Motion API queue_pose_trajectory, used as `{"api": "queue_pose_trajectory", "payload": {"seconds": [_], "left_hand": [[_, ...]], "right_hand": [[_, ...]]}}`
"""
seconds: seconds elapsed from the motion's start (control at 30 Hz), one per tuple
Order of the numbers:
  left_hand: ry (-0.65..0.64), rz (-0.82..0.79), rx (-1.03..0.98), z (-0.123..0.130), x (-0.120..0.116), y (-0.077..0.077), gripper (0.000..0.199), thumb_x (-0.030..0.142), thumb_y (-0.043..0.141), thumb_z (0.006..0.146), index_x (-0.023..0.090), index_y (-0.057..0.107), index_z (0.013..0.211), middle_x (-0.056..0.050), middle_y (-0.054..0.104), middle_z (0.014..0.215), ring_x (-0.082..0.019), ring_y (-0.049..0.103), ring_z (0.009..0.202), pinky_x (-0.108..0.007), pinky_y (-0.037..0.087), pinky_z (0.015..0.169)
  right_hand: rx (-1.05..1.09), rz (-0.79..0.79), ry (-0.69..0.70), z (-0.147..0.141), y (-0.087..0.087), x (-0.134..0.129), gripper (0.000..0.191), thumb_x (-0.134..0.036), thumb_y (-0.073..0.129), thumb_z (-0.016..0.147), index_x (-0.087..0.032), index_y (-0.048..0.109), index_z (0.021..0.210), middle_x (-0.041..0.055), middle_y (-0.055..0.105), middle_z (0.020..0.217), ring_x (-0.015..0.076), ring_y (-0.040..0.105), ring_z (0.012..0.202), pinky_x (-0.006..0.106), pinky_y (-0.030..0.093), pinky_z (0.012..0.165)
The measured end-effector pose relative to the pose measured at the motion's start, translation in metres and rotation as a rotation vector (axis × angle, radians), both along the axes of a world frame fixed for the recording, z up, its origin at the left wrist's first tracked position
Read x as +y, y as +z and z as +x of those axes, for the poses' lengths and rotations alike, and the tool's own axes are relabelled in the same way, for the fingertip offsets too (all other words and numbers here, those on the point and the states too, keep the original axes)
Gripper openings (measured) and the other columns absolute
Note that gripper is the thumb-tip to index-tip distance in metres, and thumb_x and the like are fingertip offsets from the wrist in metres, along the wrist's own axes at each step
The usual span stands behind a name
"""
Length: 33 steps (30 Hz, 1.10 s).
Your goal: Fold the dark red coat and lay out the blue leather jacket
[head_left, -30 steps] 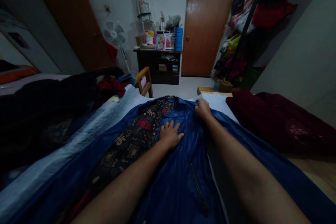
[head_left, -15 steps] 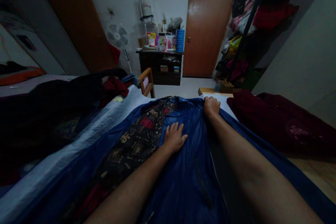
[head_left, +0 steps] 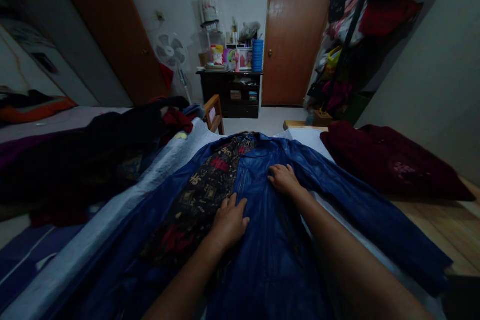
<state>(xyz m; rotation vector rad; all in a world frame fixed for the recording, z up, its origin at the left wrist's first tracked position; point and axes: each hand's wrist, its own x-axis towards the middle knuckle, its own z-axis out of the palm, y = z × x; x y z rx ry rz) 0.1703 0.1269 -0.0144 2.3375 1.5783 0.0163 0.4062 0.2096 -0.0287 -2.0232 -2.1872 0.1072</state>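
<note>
A blue jacket [head_left: 262, 240] lies spread out on a light cloth [head_left: 180, 147], its patterned black lining [head_left: 204, 187] with red and tan lettering showing on the left side. My left hand [head_left: 229, 220] rests with fingers apart on the front panel, near the edge of the lining. Higher up and to the right, my right hand [head_left: 284, 178] lies on the jacket's chest below the shoulder, its fingers spread and slightly bent. The right sleeve [head_left: 375, 215] stretches toward the lower right. Dim light hides the jacket's lower part.
Dark clothes [head_left: 86, 150] are heaped at the left. A maroon garment [head_left: 393, 165] lies on a wooden surface [head_left: 435, 225] at the right. Beyond stand a wooden chair [head_left: 214, 112], a fan [head_left: 171, 50], a black cabinet [head_left: 228, 110] and hanging bags [head_left: 390, 15].
My right hand has left the jacket's shoulder edge and moved down and left onto its chest. My left hand has slid down and left. The sleeve at right now lies further out in view.
</note>
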Motion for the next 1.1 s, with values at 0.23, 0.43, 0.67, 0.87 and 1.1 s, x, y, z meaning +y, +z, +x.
{"api": "queue_pose_trajectory", "payload": {"seconds": [0.23, 0.43, 0.67, 0.87, 1.1], "left_hand": [[-0.114, -0.052, -0.141, -0.029, -0.043, 0.009, 0.053, 0.030, 0.055, 0.082, 0.025, 0.052, 0.134, -0.007, 0.044, 0.145, -0.026, 0.044, 0.129, -0.036, 0.035, 0.109], [0.004, 0.383, -0.128, -0.083, -0.066, 0.042, 0.038, 0.029, 0.050, 0.088, 0.025, 0.059, 0.124, -0.006, 0.056, 0.134, -0.026, 0.045, 0.125, -0.043, 0.032, 0.108], [0.366, 0.560, 0.182, -0.163, -0.070, 0.051, 0.038, 0.018, 0.040, 0.091, 0.015, 0.058, 0.125, -0.012, 0.059, 0.127, -0.029, 0.052, 0.116, -0.044, 0.041, 0.097], [0.387, 0.459, 0.382, -0.180, -0.069, 0.049, 0.047, 0.021, 0.056, 0.082, 0.013, 0.054, 0.128, -0.014, 0.059, 0.123, -0.030, 0.053, 0.110, -0.039, 0.044, 0.091], [0.353, 0.459, 0.395, -0.170, -0.071, 0.044, 0.020, 0.027, 0.059, 0.080, 0.017, 0.067, 0.095, -0.014, 0.055, 0.125, -0.035, 0.041, 0.122, -0.046, 0.039, 0.092]], "right_hand": [[0.006, -0.007, -0.151, -0.013, -0.005, -0.037, 0.048, -0.039, 0.040, 0.095, -0.012, 0.049, 0.134, 0.0166, 0.041, 0.147, 0.0331, 0.028, 0.139, 0.051, 0.018, 0.111], [0.065, 0.007, -0.032, -0.047, -0.008, -0.092, 0.050, -0.043, 0.041, 0.094, -0.021, 0.045, 0.139, 0.0093, 0.035, 0.152, 0.0311, 0.023, 0.141, 0.052, 0.016, 0.112], [0.086, -0.127, -0.039, -0.049, -0.020, -0.114, 0.052, -0.041, 0.039, 0.095, -0.022, 0.040, 0.143, 0.0083, 0.031, 0.154, 0.0298, 0.020, 0.143, 0.054, 0.016, 0.111], [0.106, -0.106, -0.019, -0.081, 0.001, -0.125, 0.056, -0.031, 0.052, 0.087, -0.015, 0.044, 0.140, 0.0163, 0.031, 0.152, 0.0345, 0.022, 0.141, 0.054, 0.017, 0.112], [0.280, -0.130, 0.285, -0.133, 0.013, -0.157, 0.055, -0.031, 0.061, 0.081, -0.017, 0.051, 0.133, 0.0155, 0.034, 0.151, 0.0345, 0.023, 0.141, 0.054, 0.016, 0.113]]}}
